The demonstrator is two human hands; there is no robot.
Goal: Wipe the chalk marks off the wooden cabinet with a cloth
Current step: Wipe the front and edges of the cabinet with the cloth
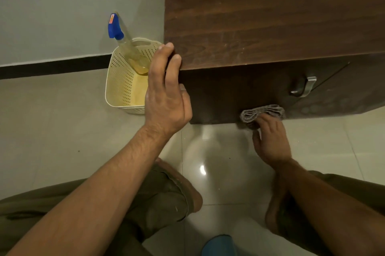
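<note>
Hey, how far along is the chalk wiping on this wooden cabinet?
Midway, it seems. Done: the cabinet top shows no bold chalk, only faint smears. In hand: the right hand presses a folded grey cloth against the lower front, while the left hand rests on the top corner. Left: pale rings show on the door right of the metal handle.

The right hand (270, 141) pressed a cloth (262, 113) on the cabinet (250, 26) front; the left hand (166, 93) held its corner.

The dark brown wooden cabinet (270, 16) fills the upper right, with faint pale smudges (333, 107) on its front. A bunched grey cloth (262, 113) lies against the front's bottom edge.
</note>
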